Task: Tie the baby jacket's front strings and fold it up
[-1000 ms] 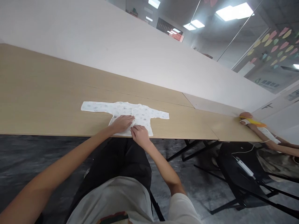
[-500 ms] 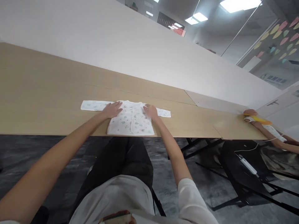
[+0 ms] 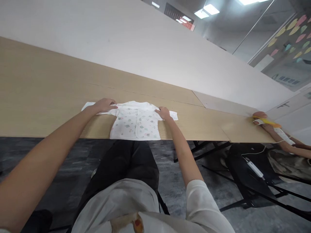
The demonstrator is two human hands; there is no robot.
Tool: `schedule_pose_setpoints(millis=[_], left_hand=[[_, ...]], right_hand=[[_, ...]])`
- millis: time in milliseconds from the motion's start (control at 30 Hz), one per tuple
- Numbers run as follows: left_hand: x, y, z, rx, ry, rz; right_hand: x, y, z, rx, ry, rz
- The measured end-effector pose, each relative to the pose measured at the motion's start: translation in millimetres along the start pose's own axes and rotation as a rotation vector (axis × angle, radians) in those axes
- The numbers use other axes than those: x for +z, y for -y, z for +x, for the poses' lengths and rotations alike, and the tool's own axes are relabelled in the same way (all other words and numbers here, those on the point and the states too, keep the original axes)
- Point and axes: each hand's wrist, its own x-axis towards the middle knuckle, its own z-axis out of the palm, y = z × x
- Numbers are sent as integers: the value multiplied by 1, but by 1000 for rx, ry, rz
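Observation:
A white baby shirt with small printed motifs and a front opening lies spread on the table, its collar toward the wall and its hem at the front edge. Both sleeves stretch out sideways. My left hand is over the left sleeve close to the shoulder, thumb and fingers closed together on the fabric. At the opposite shoulder, my right hand pinches the cloth where the sleeve begins. Each hand covers part of its sleeve, and the undersides of the fingers are hidden.
The long wooden table runs along a white partition. At far right, another person's arms reach toward a doll-like item with yellow cloth. A black folding chair holds a white power strip.
Both hands have moved outward from the shirt's chest, the left onto its sleeve and the right to the shoulder. The shirt's upper part looks wider and flatter. The view has shifted slightly.

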Motion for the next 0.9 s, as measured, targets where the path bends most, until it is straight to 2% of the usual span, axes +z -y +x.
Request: schedule_pose_setpoints(millis=[67,133,267,367,467,600,667,767,900], left_hand=[[-18,-3,1,-26,-60,47],[-44,-9,3,-35,-179,111],[-97,-27,5,56,-498,184],[-109,-30,-3,100,-624,212],[-89,-10,-24,104,-549,253],[-38,33,-61,158,-369,319],[-17,46,-79,195,-306,336],[1,42,-98,282,-250,341],[15,7,-109,455,-187,316]], right_hand=[[-14,-7,2,-1,-16,-63],[-37,-11,9,17,-83,-147],[-91,-13,28,-18,-381,-258],[-110,-13,30,-64,-536,-302],[-94,-16,11,-144,-490,-351],[-40,-19,-37,-369,-213,-377],[-15,-19,-59,-448,-110,-369],[6,-12,-81,-479,-80,-352],[13,5,-91,-508,-98,-337]])
